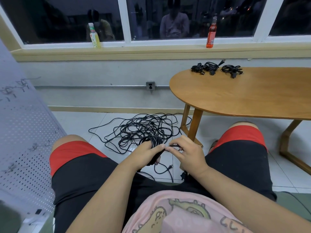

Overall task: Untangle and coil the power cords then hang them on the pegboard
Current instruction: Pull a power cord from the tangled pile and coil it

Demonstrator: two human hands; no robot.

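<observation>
Low at centre frame, the left hand [148, 153] gripped a half-wound coil [154, 140] looped round its fingers, while the right hand [186, 153] pinched the loose strand [173, 146] just beside it. Light, limp and springy, the coil would likely spill unless held across its bundled loops; the tangle [144, 128] lay on the floor [75, 121] beyond.

At lower centre of the frame, the left hand [148, 153] grips a coil of black cord [155, 140] looped round its fingers. The right hand [186, 152], just beside it, pinches a loose strand [173, 146] running off that coil. Above them, tangled cords [143, 126] sprawl on the floor [80, 121]. Three coiled cords [216, 68] lie on the wooden surface [252, 98] at upper right. A white pegboard [25, 132] fills the left edge.
</observation>
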